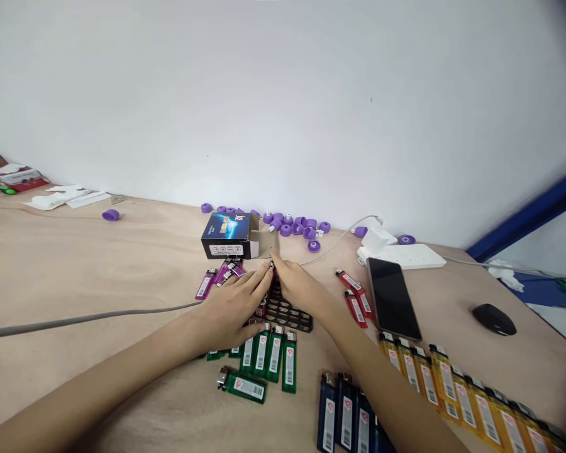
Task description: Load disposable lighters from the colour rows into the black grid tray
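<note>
My left hand (238,301) lies over the left side of a black slotted tray (295,318), its fingers stretched out and its thumb apart. From the right, my right hand (298,284) bends its fingers around the metal top of a lighter (272,267) at the tray's back edge, where the two hands' fingertips meet. The body of that lighter is mostly hidden but looks red. Below my left palm a red lighter (263,306) shows in the tray. Green lighters (261,353) lie in front of it, and purple lighters (205,284) lie behind my left hand.
A dark blue box (226,236) with an open flap stands behind the tray. Purple caps (285,229) lie along the wall. To the right are red lighters (355,308), a phone (392,296), a power strip (405,255), a mouse (494,319), yellow lighters (462,399) and blue lighters (346,415).
</note>
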`<act>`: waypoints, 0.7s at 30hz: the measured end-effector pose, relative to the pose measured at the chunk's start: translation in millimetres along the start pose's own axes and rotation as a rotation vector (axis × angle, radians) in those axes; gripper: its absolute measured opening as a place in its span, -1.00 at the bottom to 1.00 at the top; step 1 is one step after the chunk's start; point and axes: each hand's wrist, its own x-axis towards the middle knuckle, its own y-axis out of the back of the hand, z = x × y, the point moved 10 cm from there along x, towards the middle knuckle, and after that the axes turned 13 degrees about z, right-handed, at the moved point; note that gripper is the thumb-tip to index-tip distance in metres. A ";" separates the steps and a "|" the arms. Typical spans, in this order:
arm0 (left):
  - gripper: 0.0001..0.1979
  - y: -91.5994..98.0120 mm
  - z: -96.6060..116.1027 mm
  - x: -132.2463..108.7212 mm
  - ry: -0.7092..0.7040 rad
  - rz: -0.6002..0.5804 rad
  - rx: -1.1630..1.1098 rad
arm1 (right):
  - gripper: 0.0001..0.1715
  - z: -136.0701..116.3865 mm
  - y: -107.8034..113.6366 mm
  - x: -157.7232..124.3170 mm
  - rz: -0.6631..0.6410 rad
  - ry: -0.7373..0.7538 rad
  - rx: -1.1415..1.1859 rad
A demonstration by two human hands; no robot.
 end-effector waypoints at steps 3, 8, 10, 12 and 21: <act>-0.03 -0.9 -0.4 -0.1 0.003 -0.006 0.004 | -0.22 1.0 -2.0 0.3 -0.016 -0.010 0.000; -0.08 -0.8 -0.2 0.6 0.007 -0.020 0.021 | -0.39 4.8 25.0 6.4 -0.013 -0.044 -0.009; -0.10 0.2 -0.4 0.5 0.013 -0.026 0.022 | -0.54 12.5 50.8 6.2 -0.011 -0.079 -0.029; -0.12 2.0 -0.4 0.5 0.013 -0.023 0.022 | -0.57 27.3 81.8 1.9 -0.001 -0.148 -0.065; -0.14 1.2 -0.6 0.0 -0.001 -0.010 0.029 | -0.55 111.3 126.4 -40.3 -0.160 -0.533 -0.401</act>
